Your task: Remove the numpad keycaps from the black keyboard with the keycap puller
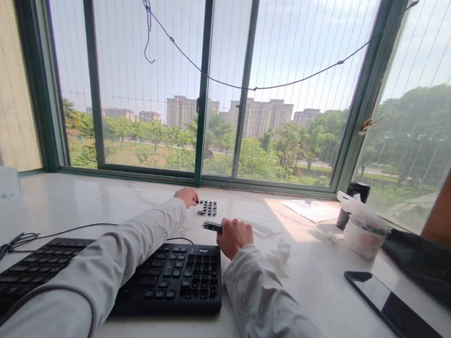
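My left hand (187,196) reaches far forward over the white sill, its fingers pinched on a small dark piece that looks like a keycap. Just right of those fingertips, several loose black keycaps (208,208) lie in neat rows. My right hand (236,237) is closed around a short dark tool (213,226) that points left; its exact kind is unclear. Below both hands lies a black keyboard (171,297), partly covered by my left sleeve. Its number-pad section at the right end shows open sockets where the caps are off.
A smartphone (402,323) lies at the right, beside a black bag (432,270). Near the window stand a plastic-wrapped tub (364,237) and a dark bottle (358,191). Crumpled tissue (279,252) and a sheet of paper (312,209) lie closer in. The keyboard cable (19,242) coils left.
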A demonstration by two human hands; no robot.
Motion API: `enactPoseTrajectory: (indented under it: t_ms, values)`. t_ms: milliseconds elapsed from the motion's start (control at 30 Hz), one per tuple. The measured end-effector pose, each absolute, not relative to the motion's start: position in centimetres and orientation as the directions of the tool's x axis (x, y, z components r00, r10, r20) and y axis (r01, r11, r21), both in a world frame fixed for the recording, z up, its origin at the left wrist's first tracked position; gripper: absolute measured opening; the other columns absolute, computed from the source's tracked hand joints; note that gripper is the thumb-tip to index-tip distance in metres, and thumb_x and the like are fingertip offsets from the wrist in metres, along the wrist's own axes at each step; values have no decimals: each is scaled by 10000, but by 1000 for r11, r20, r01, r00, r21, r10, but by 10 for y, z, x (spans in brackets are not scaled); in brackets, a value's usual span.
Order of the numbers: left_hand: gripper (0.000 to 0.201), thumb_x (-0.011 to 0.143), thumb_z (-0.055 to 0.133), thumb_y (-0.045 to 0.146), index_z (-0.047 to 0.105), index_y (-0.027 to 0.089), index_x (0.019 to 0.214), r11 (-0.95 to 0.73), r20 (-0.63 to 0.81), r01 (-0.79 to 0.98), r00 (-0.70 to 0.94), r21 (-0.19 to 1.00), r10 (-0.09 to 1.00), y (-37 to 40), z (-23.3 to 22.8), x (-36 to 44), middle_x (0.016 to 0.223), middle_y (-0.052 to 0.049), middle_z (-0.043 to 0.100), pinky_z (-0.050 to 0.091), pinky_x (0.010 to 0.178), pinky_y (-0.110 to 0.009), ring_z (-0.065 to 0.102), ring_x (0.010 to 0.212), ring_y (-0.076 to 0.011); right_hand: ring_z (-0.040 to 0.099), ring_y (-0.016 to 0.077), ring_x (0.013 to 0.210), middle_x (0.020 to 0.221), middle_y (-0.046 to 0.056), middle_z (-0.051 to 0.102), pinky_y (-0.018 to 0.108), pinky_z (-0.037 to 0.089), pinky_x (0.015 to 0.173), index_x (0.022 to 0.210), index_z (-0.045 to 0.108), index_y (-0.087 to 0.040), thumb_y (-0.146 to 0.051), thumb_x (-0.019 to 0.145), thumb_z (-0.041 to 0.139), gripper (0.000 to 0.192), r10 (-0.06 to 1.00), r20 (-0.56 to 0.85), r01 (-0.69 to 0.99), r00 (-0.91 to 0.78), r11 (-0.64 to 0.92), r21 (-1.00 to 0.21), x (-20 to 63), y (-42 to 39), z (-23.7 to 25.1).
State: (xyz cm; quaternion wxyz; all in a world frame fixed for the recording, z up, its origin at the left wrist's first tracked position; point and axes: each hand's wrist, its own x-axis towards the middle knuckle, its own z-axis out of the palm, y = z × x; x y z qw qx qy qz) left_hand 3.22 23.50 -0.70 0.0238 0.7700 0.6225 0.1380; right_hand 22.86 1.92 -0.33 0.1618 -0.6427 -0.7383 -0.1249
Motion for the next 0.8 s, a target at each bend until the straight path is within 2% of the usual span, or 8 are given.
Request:
enactPoseTrajectory:
  t_ms: [433,633,700,800]
  values:
    - [230,742,701,314,712,288,970,-257,156,944,227,208,961,261,-25,36,955,32,739,474,681,-219,657,583,-105,679,280,817,853,139,700,351,445,667,885,685,-179,-279,799,486,238,897,420,986,-136,165,-34,227,22,-7]
    - [237,770,677,401,709,272,966,-266,168,946,236,187,957,262,-25,35,937,21,740,460,647,-209,640,565,-97,679,284,811,857,138,704,361,449,668,882,687,-180,-281,798,485,241,897,417,983,-146,178,-38,228,21,-7]
    - [232,776,670,402,710,273,965,-278,190,946,245,168,951,260,-24,36,924,21,739,456,661,-207,650,614,-107,678,278,820,866,142,706,361,449,686,887,687,-176,-278,800,489,239,902,407,983,-147,180,-46,227,21,-7]
    - [217,782,662,367,709,299,983,-314,247,941,277,127,929,257,-23,39,957,22,733,450,736,-212,663,807,-146,677,272,830,873,146,706,354,445,696,895,688,-172,-277,803,493,240,908,395,983,-141,177,-54,227,20,-6]
